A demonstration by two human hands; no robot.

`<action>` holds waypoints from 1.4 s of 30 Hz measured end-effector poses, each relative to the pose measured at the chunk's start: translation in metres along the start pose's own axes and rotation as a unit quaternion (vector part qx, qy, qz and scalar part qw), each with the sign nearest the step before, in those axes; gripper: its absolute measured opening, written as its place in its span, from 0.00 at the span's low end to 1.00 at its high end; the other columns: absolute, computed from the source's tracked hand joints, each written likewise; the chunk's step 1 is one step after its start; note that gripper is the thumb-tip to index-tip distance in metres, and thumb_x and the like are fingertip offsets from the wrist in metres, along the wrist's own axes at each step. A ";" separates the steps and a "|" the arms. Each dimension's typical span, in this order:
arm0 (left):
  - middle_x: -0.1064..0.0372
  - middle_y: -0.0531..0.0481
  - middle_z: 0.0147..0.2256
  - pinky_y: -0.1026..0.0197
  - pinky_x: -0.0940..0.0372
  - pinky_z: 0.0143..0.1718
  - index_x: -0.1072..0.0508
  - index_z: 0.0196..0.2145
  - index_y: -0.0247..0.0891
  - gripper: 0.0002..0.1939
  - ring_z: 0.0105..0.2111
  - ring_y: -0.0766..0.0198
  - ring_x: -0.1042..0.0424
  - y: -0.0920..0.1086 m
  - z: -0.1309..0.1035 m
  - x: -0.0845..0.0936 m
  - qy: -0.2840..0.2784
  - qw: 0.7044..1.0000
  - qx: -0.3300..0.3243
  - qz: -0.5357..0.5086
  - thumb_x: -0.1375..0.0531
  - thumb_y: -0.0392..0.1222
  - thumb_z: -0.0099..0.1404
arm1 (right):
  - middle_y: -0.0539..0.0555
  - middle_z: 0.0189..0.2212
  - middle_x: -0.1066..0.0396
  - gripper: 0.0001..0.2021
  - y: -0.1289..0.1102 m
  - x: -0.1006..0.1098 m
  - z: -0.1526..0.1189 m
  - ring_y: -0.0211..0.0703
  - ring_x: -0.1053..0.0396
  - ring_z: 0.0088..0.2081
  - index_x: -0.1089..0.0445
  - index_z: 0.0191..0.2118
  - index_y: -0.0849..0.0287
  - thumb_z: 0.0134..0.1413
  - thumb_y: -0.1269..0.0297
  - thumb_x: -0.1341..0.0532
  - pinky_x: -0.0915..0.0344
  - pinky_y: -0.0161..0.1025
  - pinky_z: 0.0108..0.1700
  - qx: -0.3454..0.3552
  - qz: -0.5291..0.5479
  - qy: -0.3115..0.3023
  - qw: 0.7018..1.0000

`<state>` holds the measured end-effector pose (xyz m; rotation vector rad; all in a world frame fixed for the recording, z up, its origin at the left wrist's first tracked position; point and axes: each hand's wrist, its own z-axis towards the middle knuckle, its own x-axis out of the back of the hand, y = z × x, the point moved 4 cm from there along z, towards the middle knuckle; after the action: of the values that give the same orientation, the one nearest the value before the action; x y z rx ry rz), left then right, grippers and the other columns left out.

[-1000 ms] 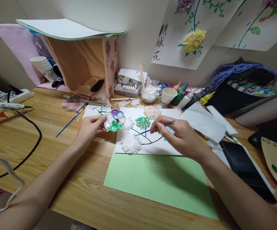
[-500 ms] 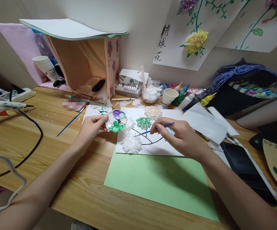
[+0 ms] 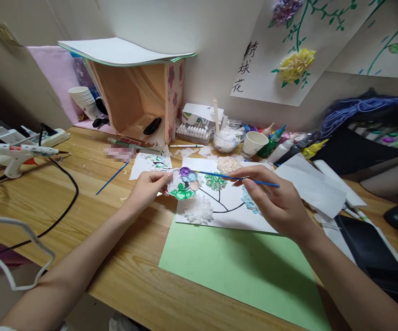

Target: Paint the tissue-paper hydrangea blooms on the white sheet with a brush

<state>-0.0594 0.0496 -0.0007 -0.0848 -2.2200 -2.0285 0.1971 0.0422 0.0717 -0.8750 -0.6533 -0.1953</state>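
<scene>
Gently, our left hand (image 3: 150,186) pinches the rim of a round palette (image 3: 184,186) between thumb and fingers, keeping it raised and tilted toward us over the left edge of a white sheet (image 3: 238,223). Its wells carry purple, light blue, peach and green paint. Our right hand (image 3: 271,195) is curled, thumb and fingers closed around a blue paintbrush (image 3: 219,175), whose tip lies at the palette's purple and light blue wells; we cannot tell whether the bristles touch paint. Below our hands, the white sheet bears a white flower (image 3: 199,211), a green flower (image 3: 215,181), a peach flower (image 3: 229,165) and, partly behind our right hand, a blue flower (image 3: 249,199), with black stem lines among them. It overlaps a green sheet (image 3: 243,271) on the wooden table (image 3: 126,262). Left of the palette we see paint-marked paper (image 3: 152,162) and another blue brush (image 3: 112,178). Farther back stand a bowl (image 3: 224,143) of white scraps and a paper cup (image 3: 254,143). At far left rests a glue gun (image 3: 15,158).
</scene>
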 end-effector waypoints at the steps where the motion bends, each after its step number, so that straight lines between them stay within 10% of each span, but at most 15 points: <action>1: 0.34 0.53 0.18 0.66 0.36 0.22 0.25 0.23 0.33 0.19 0.19 0.68 0.35 0.000 0.000 -0.001 -0.003 1.000 0.003 0.000 0.35 0.55 0.51 | 0.53 0.40 0.27 0.10 -0.001 -0.001 0.000 0.41 0.28 0.41 0.31 0.45 0.53 0.62 0.64 0.47 0.31 0.39 0.43 0.010 -0.016 -0.013 1.000; 11: 0.35 0.54 0.17 0.68 0.39 0.22 0.28 0.19 0.34 0.19 0.18 0.70 0.35 -0.001 -0.004 -0.005 -0.024 0.999 0.023 0.006 0.37 0.54 0.53 | 0.52 0.40 0.25 0.09 -0.005 -0.003 -0.001 0.42 0.27 0.41 0.30 0.44 0.52 0.60 0.65 0.45 0.32 0.38 0.41 0.038 -0.063 -0.024 0.997; 17: 0.35 0.54 0.17 0.68 0.39 0.21 0.28 0.19 0.33 0.20 0.18 0.70 0.35 -0.001 -0.001 0.001 -0.003 1.000 0.025 0.001 0.36 0.55 0.51 | 0.51 0.32 0.27 0.09 -0.001 0.015 -0.002 0.42 0.28 0.35 0.30 0.35 0.53 0.61 0.63 0.47 0.33 0.39 0.38 -0.015 0.010 0.081 0.997; 26: 0.37 0.54 0.17 0.66 0.36 0.22 0.28 0.19 0.34 0.19 0.18 0.69 0.36 0.000 0.003 0.006 0.041 0.999 0.028 -0.009 0.34 0.55 0.47 | 0.49 0.27 0.29 0.08 0.000 -0.001 0.003 0.38 0.32 0.29 0.32 0.30 0.56 0.56 0.71 0.47 0.38 0.35 0.33 -0.027 -0.054 -0.052 0.997; 42: 0.36 0.53 0.16 0.65 0.37 0.21 0.27 0.19 0.33 0.20 0.17 0.69 0.36 0.000 0.003 0.005 0.041 0.998 0.033 -0.017 0.33 0.55 0.45 | 0.50 0.26 0.29 0.08 -0.004 0.001 0.003 0.39 0.32 0.29 0.32 0.30 0.56 0.55 0.71 0.47 0.38 0.36 0.32 -0.005 -0.046 -0.058 0.997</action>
<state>-0.0646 0.0525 0.0001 0.0428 -2.2500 -1.9379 0.1951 0.0423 0.0766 -0.8717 -0.8021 -0.2316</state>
